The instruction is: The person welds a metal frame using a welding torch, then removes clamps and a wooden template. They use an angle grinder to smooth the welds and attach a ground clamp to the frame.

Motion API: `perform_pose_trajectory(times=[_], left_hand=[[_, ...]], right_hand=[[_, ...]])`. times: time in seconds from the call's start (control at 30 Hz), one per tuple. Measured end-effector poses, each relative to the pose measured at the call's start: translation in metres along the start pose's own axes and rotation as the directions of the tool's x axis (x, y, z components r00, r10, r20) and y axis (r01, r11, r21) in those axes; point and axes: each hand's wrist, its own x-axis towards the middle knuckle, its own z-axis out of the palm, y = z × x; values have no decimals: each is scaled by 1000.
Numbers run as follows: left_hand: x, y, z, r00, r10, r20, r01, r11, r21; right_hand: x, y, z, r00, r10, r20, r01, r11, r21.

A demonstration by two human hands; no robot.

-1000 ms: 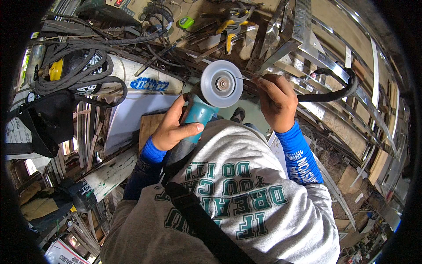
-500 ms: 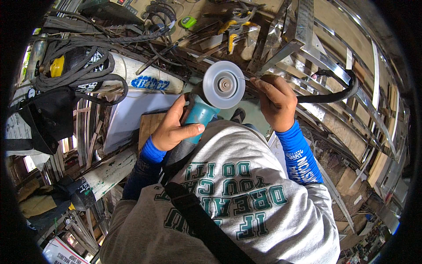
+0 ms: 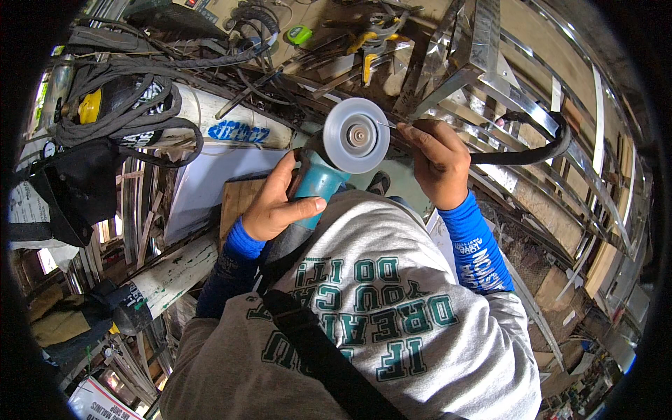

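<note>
My left hand (image 3: 274,203) is wrapped round the teal body of an angle grinder (image 3: 318,187), thumb across its front. The grinder's pale round disc (image 3: 337,155) faces up and looks smoothly blurred, as if spinning. My right hand (image 3: 442,159) pinches a thin metal rod (image 3: 389,126) between thumb and fingertips. The rod's far tip reaches the right edge of the disc; whether it touches, I cannot tell. A black hose (image 3: 521,155) runs rightward from behind my right hand.
A white gas cylinder (image 3: 231,120) with black cables (image 3: 119,129) coiled over it lies at the left. Yellow-handled clamps (image 3: 369,52) and a green tape measure (image 3: 299,35) sit at the far side. A shiny metal frame (image 3: 514,91) stands at the right.
My right hand has shifted very slightly left with the rod. The grinder and my left hand stay in place.
</note>
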Motion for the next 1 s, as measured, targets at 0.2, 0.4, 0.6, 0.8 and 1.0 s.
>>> perform_pose_trajectory(times=[0.2,0.4,0.6,0.8,1.0], left_hand=[[1,7,5,998,-57,-12,57,998,-29],[3,4,4,998,-65,-8,64,997,-47],[4,5,4,999,-48,-2,48,999,-13],[5,4,4,999,-37,4,37,999,-22],[4,5,4,999,-40,-2,40,999,-10]], right_hand=[[-2,1,-1,1000,11,13,-11,1000,-22],[-6,4,-1,998,50,46,-49,998,-36],[-6,4,0,998,52,38,-50,998,-31],[-6,3,-1,994,75,77,-71,996,-53],[-3,1,-2,994,58,94,-52,996,-75]])
